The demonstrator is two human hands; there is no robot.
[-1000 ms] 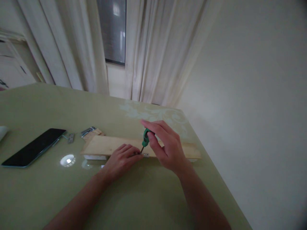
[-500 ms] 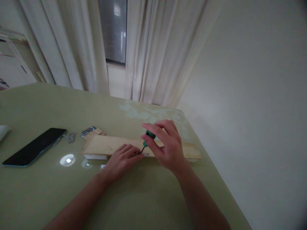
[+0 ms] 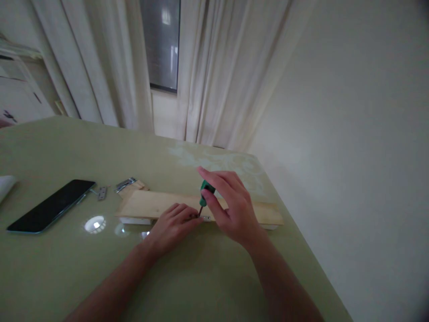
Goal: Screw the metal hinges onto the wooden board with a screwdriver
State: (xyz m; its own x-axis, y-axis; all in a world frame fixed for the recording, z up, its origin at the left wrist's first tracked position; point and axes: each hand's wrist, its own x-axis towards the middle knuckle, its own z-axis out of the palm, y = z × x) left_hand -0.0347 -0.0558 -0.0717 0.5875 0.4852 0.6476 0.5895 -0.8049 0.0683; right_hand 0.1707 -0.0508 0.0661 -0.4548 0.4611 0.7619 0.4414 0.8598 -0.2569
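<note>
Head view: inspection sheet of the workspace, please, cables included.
Surface: green tabletop, light reflections, pale floral pattern near far edge.
Job's things: wooden board; metal plate at its near edge; green-handled screwdriver, tip beside the plate.
Clutter: dark-screened device, loose metal plate, small wood pieces.
Hands: right hand holds screwdriver; left hand at board's near edge.
Cables: nothing seen.
Surroundings: curtains, window, wall.

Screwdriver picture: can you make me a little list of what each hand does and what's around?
Right hand: holds screwdriver
Left hand: on board, at its near edge
Screwdriver: green handle, tip down beside left hand
Metal plate: at board's near edge
Phone: on table, left of board
Loose metal piece: beside phone
</note>
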